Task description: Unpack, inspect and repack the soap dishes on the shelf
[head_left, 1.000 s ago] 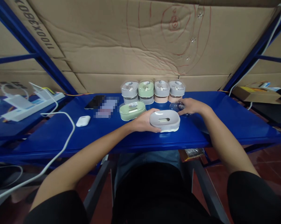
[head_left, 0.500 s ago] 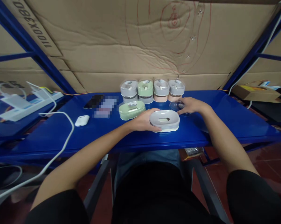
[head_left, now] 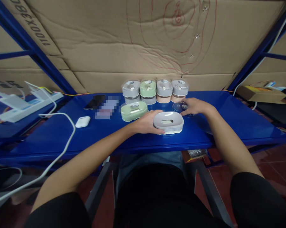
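Blue shelf (head_left: 228, 120), both hands at the soap boxes.
Left hand (head_left: 145, 123) grips the grey soap box (head_left: 168, 122) at its left end, box resting mid-shelf; right hand (head_left: 195, 106) lies on what looks like a clear lid (head_left: 178, 107), fingers loosely curled, grip unclear.

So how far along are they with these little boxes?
Four covered boxes stand in a back row. In hand: the left hand grips a grey box with no cover, while the right hand rests on a clear cover. A green box waits alongside.
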Tool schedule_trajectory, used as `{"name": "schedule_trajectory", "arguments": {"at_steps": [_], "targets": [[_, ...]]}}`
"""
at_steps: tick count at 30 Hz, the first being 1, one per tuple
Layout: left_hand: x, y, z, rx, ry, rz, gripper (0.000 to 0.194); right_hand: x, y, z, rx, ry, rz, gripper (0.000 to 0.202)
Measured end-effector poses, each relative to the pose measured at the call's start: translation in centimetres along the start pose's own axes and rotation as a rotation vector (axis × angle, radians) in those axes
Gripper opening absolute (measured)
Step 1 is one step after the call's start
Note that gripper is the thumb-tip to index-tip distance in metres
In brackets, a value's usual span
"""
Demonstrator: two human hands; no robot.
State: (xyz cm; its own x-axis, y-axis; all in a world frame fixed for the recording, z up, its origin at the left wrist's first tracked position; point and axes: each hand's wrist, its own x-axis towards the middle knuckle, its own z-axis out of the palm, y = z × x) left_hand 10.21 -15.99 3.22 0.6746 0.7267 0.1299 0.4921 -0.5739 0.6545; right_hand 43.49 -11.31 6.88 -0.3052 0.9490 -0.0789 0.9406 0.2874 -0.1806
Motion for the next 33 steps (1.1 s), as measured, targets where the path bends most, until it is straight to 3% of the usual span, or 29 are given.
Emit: {"name": "schedule_trajectory", "arguments": {"at_steps": [13,20,33], "targets": [[-0.1,1.1,-0.5,0.090,-0.027,0.053,0.090,0.0,0.1,0.0,0.011,0.000,-0.012,0.091],[-0.3,0.6,-0.5,0.110,-0.032,0.000,0.115,0.0,0.0,-0.1,-0.008,-0.004,0.008,0.091],[-0.6,0.9,0.0,0.094,-0.045,0.051,0.118,-0.1,-0.1,-0.1,0.002,0.013,-0.014,0.087]]}}
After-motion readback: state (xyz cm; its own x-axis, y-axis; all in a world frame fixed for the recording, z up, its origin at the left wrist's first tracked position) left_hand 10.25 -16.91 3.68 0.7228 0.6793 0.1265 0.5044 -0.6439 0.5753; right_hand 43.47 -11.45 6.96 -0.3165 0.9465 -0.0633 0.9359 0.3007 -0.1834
